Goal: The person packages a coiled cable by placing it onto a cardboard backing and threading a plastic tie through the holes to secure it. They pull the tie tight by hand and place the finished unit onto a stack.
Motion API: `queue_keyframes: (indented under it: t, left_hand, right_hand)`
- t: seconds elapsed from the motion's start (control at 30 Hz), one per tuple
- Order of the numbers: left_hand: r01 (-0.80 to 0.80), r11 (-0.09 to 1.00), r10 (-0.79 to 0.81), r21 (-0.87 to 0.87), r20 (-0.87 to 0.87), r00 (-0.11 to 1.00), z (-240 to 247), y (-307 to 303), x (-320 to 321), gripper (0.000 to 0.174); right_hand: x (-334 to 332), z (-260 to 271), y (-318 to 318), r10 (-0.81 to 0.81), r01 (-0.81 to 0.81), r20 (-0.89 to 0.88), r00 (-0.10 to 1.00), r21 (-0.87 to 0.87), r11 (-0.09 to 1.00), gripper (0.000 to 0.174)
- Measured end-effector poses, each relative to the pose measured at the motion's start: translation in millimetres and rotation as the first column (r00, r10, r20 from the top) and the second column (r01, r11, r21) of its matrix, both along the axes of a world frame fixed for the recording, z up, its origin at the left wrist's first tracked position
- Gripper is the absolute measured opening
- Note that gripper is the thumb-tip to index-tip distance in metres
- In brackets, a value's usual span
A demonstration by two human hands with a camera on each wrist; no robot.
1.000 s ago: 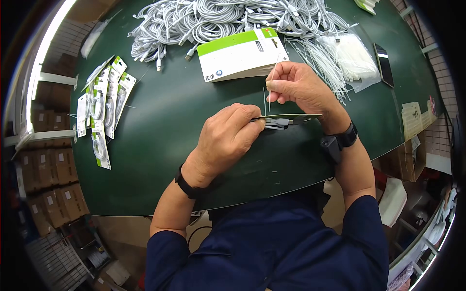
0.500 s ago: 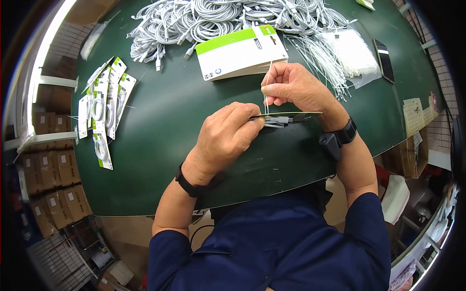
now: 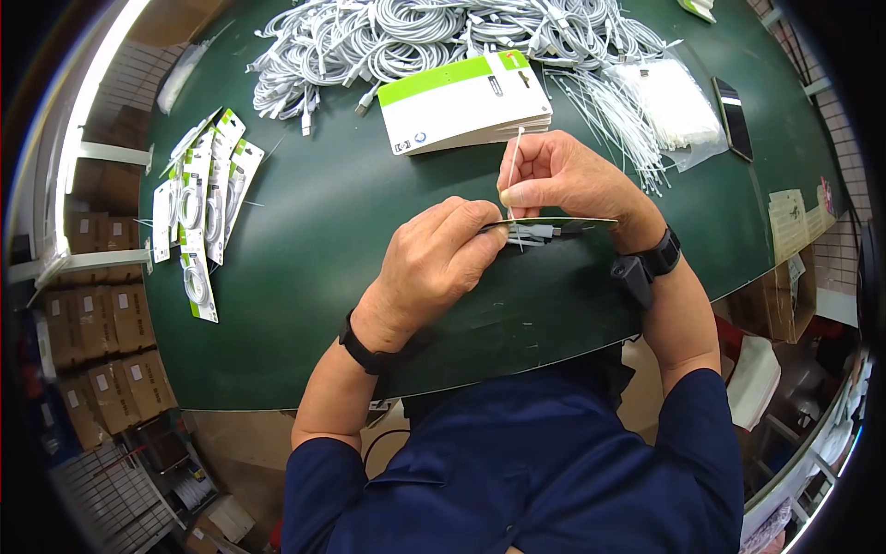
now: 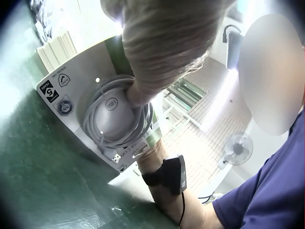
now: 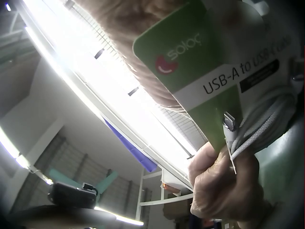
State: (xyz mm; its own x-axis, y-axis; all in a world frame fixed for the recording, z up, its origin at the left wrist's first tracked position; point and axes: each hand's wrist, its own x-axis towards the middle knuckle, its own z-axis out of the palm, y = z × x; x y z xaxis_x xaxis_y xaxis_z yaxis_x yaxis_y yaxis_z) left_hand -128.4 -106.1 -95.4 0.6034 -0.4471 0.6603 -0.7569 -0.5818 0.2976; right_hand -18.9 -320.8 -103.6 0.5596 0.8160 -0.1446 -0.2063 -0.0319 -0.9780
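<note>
The left hand (image 3: 434,254) pinches a printed card (image 3: 577,222) and the coiled grey cable (image 3: 535,232) against it; the card is seen edge-on in the head view. In the left wrist view the coil (image 4: 102,136) lies on the card's face (image 4: 71,90), the left thumb pressing it. Behind the card, the right hand (image 3: 577,180) pinches a thin white zip tie (image 3: 516,166) between thumb and fingers. A thin tie end pokes out on the cable side. In the right wrist view the left hand (image 5: 226,186) grips the card's edge beside a USB plug (image 5: 229,121).
A stack of cards (image 3: 461,102) lies ahead of the hands, with a heap of grey cables (image 3: 397,37) behind. Loose zip ties (image 3: 614,115), a bag of ties (image 3: 678,106) and a phone (image 3: 733,118) are at right. Carded cables (image 3: 198,208) lie at left.
The right hand has moved down closer to the card with the tie. A tie end now shows on the cable side of the card. The left hand keeps its grip, nearly still.
</note>
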Motion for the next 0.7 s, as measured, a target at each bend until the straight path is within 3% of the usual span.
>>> queue_keyframes:
  t: [0.07, 0.17, 0.27, 0.5, 0.6, 0.7]
  left_hand:
    - [-0.006, 1.0, 0.006, 0.022, 0.003, 1.0, 0.9, 0.0, -0.7, 0.023]
    - [0.007, 0.999, -0.007, 0.04, 0.008, 1.0, 0.2, 0.6, 0.2, 0.023]
    - [0.014, 0.998, -0.015, 0.055, 0.016, 1.0, 0.2, -0.2, 1.0, 0.023]
    - [0.008, 0.998, -0.012, 0.067, 0.067, 0.998, -2.2, -2.9, 2.2, 0.022]
    - [-0.004, 0.998, -0.001, 0.058, 0.086, 0.996, -4.4, -4.5, 3.8, 0.021]
    - [0.002, 0.998, -0.008, 0.056, 0.093, 0.996, -5.2, -4.5, 5.4, 0.02]
  right_hand:
    - [2.2, -2.7, -2.4, 0.048, -0.05, 0.063, 0.997, 0.034, 0.998, 0.009]
    - [2.8, -2.8, -2.6, 0.008, -0.005, -0.092, 0.996, 0.031, 1.0, 0.015]
    - [4.8, -3.9, -3.9, 0.002, 0.005, -0.119, 0.993, 0.06, 0.998, 0.017]
    - [3.1, 4.1, -5.0, -0.015, 0.015, -0.045, 0.999, 0.0, 1.0, 0.012]
    - [5.5, -9.0, -5.9, 0.08, -0.095, 0.151, 0.985, 0.096, 0.991, 0.011]
    - [4.7, -0.9, -6.3, 0.052, -0.054, 0.043, 0.998, 0.046, 0.997, 0.013]
